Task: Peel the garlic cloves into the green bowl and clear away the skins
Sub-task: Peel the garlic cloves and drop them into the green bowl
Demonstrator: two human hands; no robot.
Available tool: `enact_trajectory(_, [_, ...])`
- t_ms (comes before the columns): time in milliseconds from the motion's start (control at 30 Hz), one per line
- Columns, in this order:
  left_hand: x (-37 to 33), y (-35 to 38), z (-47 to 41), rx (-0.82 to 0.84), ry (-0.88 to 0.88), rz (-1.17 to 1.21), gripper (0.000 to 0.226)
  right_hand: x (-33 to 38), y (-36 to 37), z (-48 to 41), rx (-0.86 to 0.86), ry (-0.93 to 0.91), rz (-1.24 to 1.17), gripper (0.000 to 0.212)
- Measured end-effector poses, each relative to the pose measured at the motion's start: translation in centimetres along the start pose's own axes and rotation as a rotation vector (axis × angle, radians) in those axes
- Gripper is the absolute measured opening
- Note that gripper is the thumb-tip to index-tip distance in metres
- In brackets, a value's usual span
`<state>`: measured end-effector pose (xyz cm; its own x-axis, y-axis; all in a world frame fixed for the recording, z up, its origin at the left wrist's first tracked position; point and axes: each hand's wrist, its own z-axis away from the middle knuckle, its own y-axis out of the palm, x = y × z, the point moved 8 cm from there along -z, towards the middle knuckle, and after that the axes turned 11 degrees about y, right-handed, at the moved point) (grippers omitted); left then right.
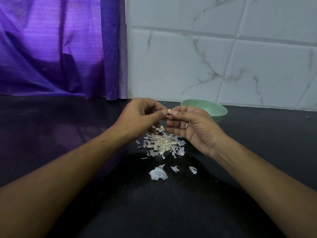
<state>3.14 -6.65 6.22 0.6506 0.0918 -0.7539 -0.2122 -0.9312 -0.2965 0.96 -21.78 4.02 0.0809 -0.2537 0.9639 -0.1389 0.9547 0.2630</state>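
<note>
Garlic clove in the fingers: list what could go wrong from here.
1. The garlic clove, pinched between left hand and right hand, could slip and fall into the skin pile below, not the green bowl behind.
2. Stray skins nearer the person could be missed when clearing the counter.

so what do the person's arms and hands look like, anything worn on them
The left forearm and right forearm are bare to the frame edge, with no sleeve, watch or bracelet showing. The left hand wears nothing. The right hand has one thin ring on a finger. The nails that show are short and unpainted.
</note>
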Motion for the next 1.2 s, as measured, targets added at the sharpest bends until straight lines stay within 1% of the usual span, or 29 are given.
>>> enact_trajectory(167, [0.3,-0.4,0.0,-0.033,0.003,-0.032,0.009,0.4,0.2,0.3,-0.028,-0.091,0.127,0.005])
enact_trajectory(333, [0.3,-0.2,0.1,-0.023,-0.016,0.015,0.011,0.7,-0.1,0.5,-0.072,-0.144,0.188,0.008])
enact_trajectory(533, [0.2,0.2,0.2,-0.013,-0.047,0.076,0.024,1.3,-0.2,0.7,-0.115,-0.223,0.287,0.008])
enact_trajectory(700, [0.5,0.1,0.2,-0.047,-0.122,0.149,0.017,1.5,-0.1,0.9,-0.125,-0.249,0.305,0.006])
enact_trajectory(867, [0.5,0.1,0.3,-0.033,-0.140,0.164,0.011,1.7,-0.2,0.8,-0.132,-0.259,0.302,0.005])
enact_trajectory(1033, [0.2,0.0,0.3,-0.024,-0.126,0.110,0.008,1.7,-0.1,1.0,-0.130,-0.281,0.344,0.005])
enact_trajectory(1200, [0.0,-0.3,0.2,-0.076,-0.093,0.046,0.009,1.9,0.1,1.1,-0.134,-0.324,0.418,0.002])
